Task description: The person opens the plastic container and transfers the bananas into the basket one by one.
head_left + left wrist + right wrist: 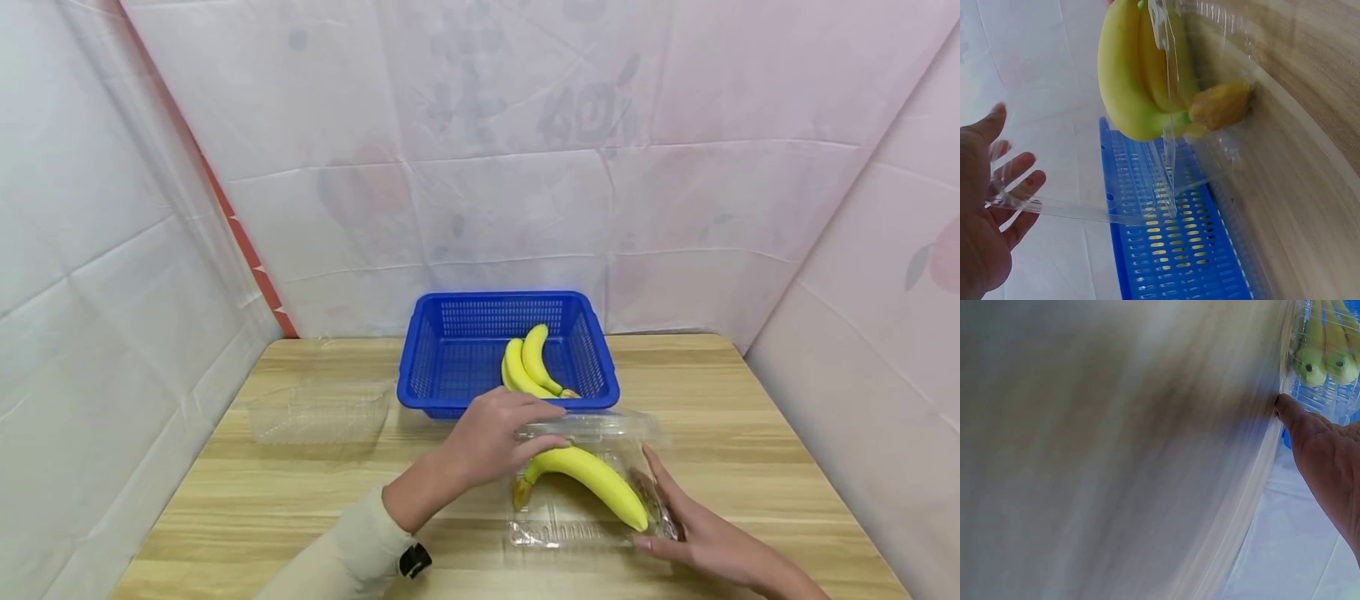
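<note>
A clear plastic clamshell box [558, 535] with bananas [596, 479] inside lies on the table, its hinged lid [592, 427] raised at the back. My left hand [491, 437] holds the lid's edge from the left; in the left wrist view, the fingers of this hand [997, 200] show around the clear plastic. At the box's right side, my right hand [705, 533] grips the wall, thumb near the front corner and fingers farther back. The right wrist view shows its thumb [1316, 437] against the box, below two banana tips [1325, 365].
Behind the box stands a blue plastic basket [420, 350] with more bananas [525, 367] in its right part. A second clear box [318, 417], its lid up, stands at the left on the wooden table [247, 500]. White sheeting [495, 208] walls the back and sides.
</note>
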Available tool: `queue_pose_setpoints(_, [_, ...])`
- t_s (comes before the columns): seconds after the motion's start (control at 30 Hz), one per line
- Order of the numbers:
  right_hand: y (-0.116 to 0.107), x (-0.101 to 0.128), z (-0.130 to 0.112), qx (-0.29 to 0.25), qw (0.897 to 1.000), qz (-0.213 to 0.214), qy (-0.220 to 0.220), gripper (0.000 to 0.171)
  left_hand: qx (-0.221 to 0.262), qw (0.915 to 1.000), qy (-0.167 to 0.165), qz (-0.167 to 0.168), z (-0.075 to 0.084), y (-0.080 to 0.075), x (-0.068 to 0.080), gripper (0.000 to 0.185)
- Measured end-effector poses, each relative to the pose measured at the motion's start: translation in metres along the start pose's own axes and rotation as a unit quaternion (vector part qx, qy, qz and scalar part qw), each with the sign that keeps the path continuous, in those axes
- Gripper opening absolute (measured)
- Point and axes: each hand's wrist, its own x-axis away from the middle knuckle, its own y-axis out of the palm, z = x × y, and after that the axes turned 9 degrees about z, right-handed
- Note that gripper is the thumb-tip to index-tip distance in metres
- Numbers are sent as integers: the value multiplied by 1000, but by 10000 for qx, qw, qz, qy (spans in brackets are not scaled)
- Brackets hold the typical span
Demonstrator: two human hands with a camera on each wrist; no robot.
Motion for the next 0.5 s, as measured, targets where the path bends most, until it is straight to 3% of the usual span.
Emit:
queue_pose_setpoints(0.2, [0,6,-1,-203,9991,13,-373,121,566,9965,-597,173,-8,5,-10,33])
queue_pose_setpoints(0.3, [-1,8,-1,-226,9987,-20,-458,120,969,9888,-1119,166,-11,7,-19,33])
queue_pose_setpoints(0.4, [-1,9,0,-581,9964,-246,-559,118,1490,9728,-1761,200,-13,11,-26,31])
queue_pose_setpoints(0.5, [0,13,1,-792,9941,-371,-639,116,2043,9469,-2465,311,-17,17,-30,30])
